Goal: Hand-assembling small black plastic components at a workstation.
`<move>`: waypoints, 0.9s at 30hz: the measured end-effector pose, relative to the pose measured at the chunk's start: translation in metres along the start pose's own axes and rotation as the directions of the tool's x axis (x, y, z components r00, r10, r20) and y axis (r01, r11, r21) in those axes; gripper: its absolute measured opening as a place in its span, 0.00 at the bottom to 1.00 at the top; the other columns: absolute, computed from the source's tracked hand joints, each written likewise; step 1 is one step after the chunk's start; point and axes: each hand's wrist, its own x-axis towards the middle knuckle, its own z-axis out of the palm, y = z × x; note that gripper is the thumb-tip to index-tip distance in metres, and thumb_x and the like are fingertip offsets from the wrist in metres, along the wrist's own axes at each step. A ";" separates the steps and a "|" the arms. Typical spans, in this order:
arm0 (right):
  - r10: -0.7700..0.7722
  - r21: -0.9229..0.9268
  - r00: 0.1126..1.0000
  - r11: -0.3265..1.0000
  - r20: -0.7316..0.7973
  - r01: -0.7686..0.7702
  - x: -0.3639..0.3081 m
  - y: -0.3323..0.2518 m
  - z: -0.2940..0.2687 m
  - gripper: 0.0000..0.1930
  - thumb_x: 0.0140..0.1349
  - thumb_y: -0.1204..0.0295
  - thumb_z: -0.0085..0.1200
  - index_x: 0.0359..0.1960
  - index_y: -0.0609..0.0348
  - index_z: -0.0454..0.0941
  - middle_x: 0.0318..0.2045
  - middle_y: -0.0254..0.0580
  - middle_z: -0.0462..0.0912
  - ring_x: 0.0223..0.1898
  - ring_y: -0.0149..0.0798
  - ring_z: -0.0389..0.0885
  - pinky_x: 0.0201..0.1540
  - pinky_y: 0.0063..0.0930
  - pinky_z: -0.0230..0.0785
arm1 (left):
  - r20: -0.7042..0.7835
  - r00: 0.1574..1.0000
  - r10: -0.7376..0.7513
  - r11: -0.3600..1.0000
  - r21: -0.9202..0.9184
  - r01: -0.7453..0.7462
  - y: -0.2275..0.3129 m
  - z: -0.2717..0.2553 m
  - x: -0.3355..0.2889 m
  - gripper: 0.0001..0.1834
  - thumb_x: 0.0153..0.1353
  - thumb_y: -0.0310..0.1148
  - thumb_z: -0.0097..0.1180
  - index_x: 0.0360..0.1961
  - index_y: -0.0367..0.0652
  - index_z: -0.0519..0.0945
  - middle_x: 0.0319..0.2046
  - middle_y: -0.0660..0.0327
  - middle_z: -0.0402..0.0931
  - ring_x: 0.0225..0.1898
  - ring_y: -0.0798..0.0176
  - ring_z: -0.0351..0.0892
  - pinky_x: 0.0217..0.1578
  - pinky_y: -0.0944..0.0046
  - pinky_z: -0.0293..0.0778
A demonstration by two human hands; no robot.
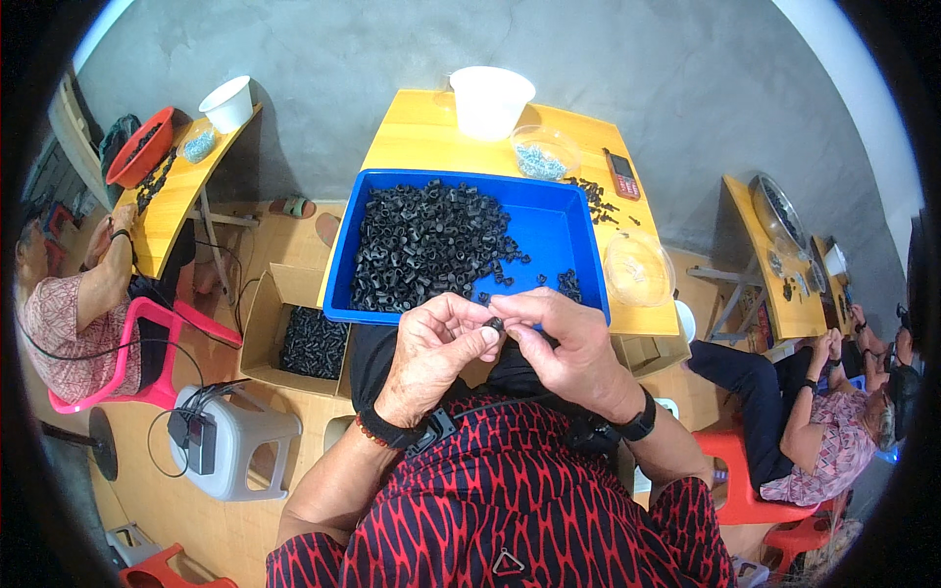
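Note:
Just past the near rim of the blue tray [549, 230], both of my hands meet over my lap. Thumb and fingers of my left hand [431, 355] pinch a small black plastic part [496, 322]. My right hand [570, 345] grips the same part from the other side, its fingertips pressed close; finer detail is hidden by the fingers. A heap of similar black parts [421, 240] fills the tray's left side, and a small cluster [569, 284] lies near its right corner.
Behind the tray stand a white bucket [493, 103] and a clear bowl of screws [541, 162]. Right of it are loose black pieces [594, 199], a phone [621, 176] and a clear dish [639, 269]. A cardboard box [257, 328] sits at left. Co-workers sit at side tables.

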 end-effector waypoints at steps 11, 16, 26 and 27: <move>0.157 0.183 0.987 0.972 -0.027 -0.149 -0.004 0.008 0.004 0.11 0.57 0.86 0.60 0.41 0.61 0.79 0.33 0.42 0.83 0.34 0.35 0.82 0.37 0.25 0.74 | 0.021 0.999 0.034 0.999 0.017 -0.035 -0.002 -0.004 0.000 0.08 0.60 0.22 0.65 0.40 0.37 0.79 0.32 0.61 0.82 0.31 0.70 0.81 0.36 0.69 0.78; 0.108 0.114 0.993 0.988 -0.042 -0.103 -0.007 0.007 0.004 0.09 0.56 0.85 0.60 0.38 0.60 0.79 0.32 0.42 0.82 0.32 0.36 0.81 0.34 0.25 0.73 | 0.006 0.999 0.054 0.989 0.135 -0.055 0.003 -0.001 -0.002 0.08 0.59 0.22 0.65 0.39 0.38 0.80 0.32 0.63 0.82 0.31 0.72 0.80 0.35 0.71 0.77; 0.211 0.195 0.977 0.958 0.022 -0.211 -0.010 0.007 0.000 0.05 0.57 0.83 0.61 0.33 0.61 0.79 0.30 0.39 0.81 0.28 0.29 0.79 0.30 0.22 0.70 | 0.023 0.994 0.108 0.952 0.285 -0.110 0.001 -0.003 -0.003 0.09 0.58 0.19 0.66 0.39 0.39 0.81 0.33 0.66 0.80 0.33 0.77 0.76 0.36 0.73 0.75; 0.295 0.289 0.955 0.912 0.030 -0.291 -0.015 0.009 0.003 0.05 0.58 0.83 0.61 0.33 0.61 0.79 0.29 0.38 0.81 0.28 0.27 0.78 0.30 0.21 0.69 | 0.024 0.994 0.107 0.953 0.284 -0.110 0.001 -0.002 -0.003 0.09 0.58 0.19 0.66 0.39 0.39 0.81 0.33 0.66 0.80 0.33 0.77 0.76 0.36 0.73 0.75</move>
